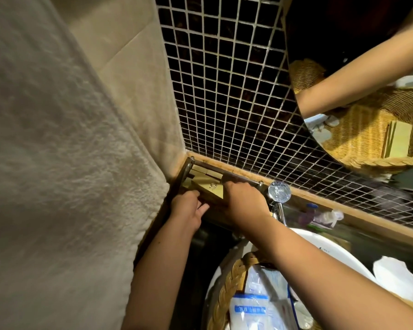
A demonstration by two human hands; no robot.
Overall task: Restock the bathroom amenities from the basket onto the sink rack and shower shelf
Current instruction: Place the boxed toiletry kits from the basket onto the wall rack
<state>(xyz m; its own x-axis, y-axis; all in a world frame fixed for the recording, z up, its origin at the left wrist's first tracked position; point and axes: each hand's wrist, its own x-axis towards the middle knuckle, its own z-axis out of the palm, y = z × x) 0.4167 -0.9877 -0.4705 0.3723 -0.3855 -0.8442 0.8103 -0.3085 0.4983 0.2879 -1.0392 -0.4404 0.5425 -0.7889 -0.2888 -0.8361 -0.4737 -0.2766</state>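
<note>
A dark metal sink rack [188, 166] sits in the wall corner and holds several tan amenity boxes [202, 171]. One tan box with a dark logo [210, 190] lies at the rack's front. My left hand [188, 208] grips its left end, and my right hand [242, 203] presses on its right end. The wicker basket [227, 287] rests on the white sink at the bottom, filled with clear and blue packets [250, 308].
A thick beige towel [57, 163] hangs at the left, close to my left arm. A chrome faucet [279, 192] rises just right of the rack. Dark mosaic tile covers the wall. A round mirror [358, 75] at the upper right reflects arm and basket.
</note>
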